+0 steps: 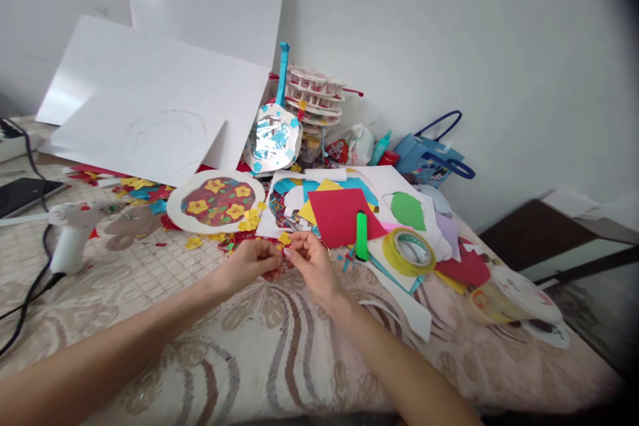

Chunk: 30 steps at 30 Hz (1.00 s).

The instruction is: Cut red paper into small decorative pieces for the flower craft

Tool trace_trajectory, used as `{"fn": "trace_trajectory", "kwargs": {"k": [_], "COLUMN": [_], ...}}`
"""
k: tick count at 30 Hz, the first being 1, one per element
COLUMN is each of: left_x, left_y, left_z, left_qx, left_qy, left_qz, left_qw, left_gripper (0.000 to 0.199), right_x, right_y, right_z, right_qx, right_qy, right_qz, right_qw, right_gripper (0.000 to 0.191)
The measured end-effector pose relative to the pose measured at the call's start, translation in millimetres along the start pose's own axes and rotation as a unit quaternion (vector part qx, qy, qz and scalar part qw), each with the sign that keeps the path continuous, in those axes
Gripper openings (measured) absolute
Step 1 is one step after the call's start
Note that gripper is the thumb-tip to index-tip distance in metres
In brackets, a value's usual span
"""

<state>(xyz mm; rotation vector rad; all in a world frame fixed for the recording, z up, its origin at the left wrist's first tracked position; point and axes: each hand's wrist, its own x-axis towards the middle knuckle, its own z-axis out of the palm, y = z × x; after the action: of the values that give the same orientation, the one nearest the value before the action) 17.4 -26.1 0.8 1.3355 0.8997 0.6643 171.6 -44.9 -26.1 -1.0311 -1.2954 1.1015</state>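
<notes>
My left hand and my right hand meet over the front part of the table, fingertips almost touching. Both are closed in a pinch. A speck of red shows between them, too small to name. Just behind the fingers lies a small yellow paper piece. Beyond my left hand is a white-rimmed oval panel decorated with yellow paper flowers. A red paper sheet lies behind my right hand, with a bright green cutter-like tool on it. A roll of yellow tape is to the right.
At left are a white glue gun with a black cord and a dark phone-like slab. White boards lean on the wall. Behind stand a tiered white craft piece and a blue bag. A clear plastic cup lies at right.
</notes>
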Motion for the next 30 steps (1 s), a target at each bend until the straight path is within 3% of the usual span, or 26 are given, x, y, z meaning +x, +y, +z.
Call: {"fn": "trace_trajectory", "kwargs": {"k": [3, 10, 23, 30], "left_x": [1.0, 2.3, 3.9, 2.2], "left_y": [-1.4, 0.4, -2.8, -1.3], "left_z": [-0.9, -5.2, -5.3, -4.1], "left_qx": [0.005, 0.008, -0.08, -0.063], "left_qy": [0.002, -0.004, -0.022, -0.016], "left_qz": [0.001, 0.011, -0.035, -0.036], "left_qw": [1.0, 1.0, 0.996, 0.997], "left_gripper": [0.017, 0.02, 0.029, 0.029], "right_x": [0.6, 2.7, 1.9, 0.3], "right_y": [0.5, -2.1, -1.1, -6.2], "right_z": [0.4, -2.6, -2.1, -3.4], "right_qx": [0.015, 0.055, 0.04, 0.002], "right_qy": [0.016, -0.013, 0.024, -0.009], "right_qz": [0.017, 0.053, 0.019, -0.001], "right_qw": [1.0, 0.997, 0.999, 1.0], "right_gripper": [0.023, 0.024, 0.024, 0.019]}}
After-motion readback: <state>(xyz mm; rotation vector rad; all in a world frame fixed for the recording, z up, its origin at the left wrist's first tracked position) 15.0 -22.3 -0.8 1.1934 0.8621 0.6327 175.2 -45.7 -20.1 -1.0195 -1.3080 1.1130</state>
